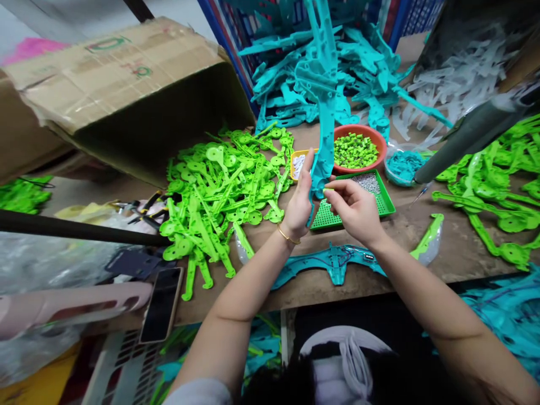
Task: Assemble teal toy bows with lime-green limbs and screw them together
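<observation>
left hand (298,205), fingers pressed together, holds the upright teal part (323,112), while at its 3 o'clock the right hand (356,211) pinches a small green peg (330,189).

The bowl (382,143) sits behind the tray (329,216), the phone (161,304) far left.
</observation>
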The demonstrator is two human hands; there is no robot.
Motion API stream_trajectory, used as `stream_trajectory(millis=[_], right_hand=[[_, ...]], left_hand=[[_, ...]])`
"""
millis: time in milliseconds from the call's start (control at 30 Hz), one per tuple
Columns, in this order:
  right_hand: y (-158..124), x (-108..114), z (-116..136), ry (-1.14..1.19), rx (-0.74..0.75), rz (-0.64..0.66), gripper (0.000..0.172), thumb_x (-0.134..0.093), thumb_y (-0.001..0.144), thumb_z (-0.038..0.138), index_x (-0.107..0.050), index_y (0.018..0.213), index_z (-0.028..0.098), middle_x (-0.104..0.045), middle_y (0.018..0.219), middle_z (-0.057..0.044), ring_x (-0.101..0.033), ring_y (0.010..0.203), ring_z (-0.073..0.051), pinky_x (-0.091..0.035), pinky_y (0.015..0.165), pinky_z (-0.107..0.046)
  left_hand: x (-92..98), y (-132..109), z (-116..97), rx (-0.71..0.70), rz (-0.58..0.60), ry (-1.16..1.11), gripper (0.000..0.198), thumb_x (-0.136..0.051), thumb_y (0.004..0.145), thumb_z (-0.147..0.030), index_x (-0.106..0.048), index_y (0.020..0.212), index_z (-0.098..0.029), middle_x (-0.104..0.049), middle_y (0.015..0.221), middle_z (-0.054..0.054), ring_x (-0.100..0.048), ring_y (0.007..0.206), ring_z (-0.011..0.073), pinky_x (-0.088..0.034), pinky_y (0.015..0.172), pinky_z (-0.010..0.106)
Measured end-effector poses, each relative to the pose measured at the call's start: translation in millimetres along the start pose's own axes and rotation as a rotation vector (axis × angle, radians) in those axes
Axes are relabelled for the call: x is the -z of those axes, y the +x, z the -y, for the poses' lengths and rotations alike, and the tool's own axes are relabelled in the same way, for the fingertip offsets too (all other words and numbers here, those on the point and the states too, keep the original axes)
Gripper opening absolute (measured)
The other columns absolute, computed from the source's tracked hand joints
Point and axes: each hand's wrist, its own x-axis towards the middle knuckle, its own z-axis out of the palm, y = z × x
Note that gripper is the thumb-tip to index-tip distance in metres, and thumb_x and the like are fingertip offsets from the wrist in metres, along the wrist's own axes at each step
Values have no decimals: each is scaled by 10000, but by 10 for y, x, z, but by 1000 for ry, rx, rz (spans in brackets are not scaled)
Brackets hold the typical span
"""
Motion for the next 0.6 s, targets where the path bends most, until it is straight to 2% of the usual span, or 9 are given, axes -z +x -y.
stream_trajectory(millis=[267,467,600], right_hand=[[-16,-31,10,-8,-26,-25,187,-628,839,353,-637,890,173,-638,749,-3,-530,593,-88,-437,571,-269],[-19,-46,27,6,-27,-31,163,-635,829,328,-632,883,174,-638,746,-1,-549,621,-94,-456,600,-271],[-13,-38,23,49,-59,18,172,-639,823,339,-633,872,174,-604,687,15,-530,563,-88,-430,528,-257]], left_hand=[[14,3,53,14,-5,-119,404,-411,978,-445,-502,1361,-352,-441,1499,-54,-317,1446,234,-230,1216,422],[5,-4,52,-18,-19,-62,392,-366,1001,-383,-493,1367,-325,-419,1510,-57,-192,1488,224,-171,1226,413],[2,-8,79,-43,-80,-27,377,-376,999,-375,-514,1345,-318,-429,1499,-65,-119,1500,221,-133,1231,422]])
